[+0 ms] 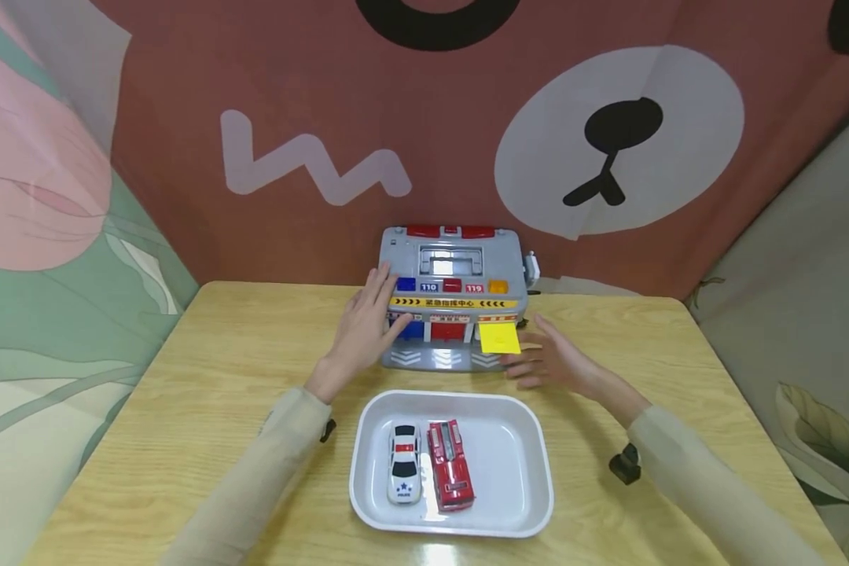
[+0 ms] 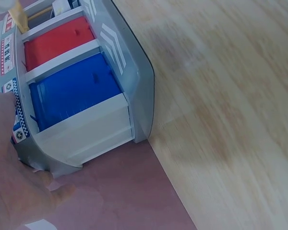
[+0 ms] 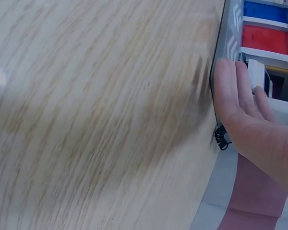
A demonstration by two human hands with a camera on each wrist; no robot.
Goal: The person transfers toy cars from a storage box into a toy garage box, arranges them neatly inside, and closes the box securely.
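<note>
A grey toy rescue station (image 1: 451, 305) stands at the back of the table, with a blue door (image 2: 77, 91) and a red door (image 2: 60, 42) down. Its yellow door (image 1: 499, 338) is raised and sticks out at the front right. My left hand (image 1: 359, 322) rests on the station's left side, fingers extended along the top and thumb toward the front. My right hand (image 1: 555, 362) is at the yellow-door bay, fingers nearly straight and thumb apart. A white toy vehicle (image 3: 257, 74) sits in that bay beside the right fingertips; whether they touch it I cannot tell.
In front of the station is a white tray (image 1: 512, 523) holding a white police car (image 1: 404, 464) and a red fire truck (image 1: 451, 468). A white handset (image 1: 531, 269) hangs on the station's right side, with a black coiled cord (image 3: 222, 138). Behind is a printed curtain (image 1: 311, 236).
</note>
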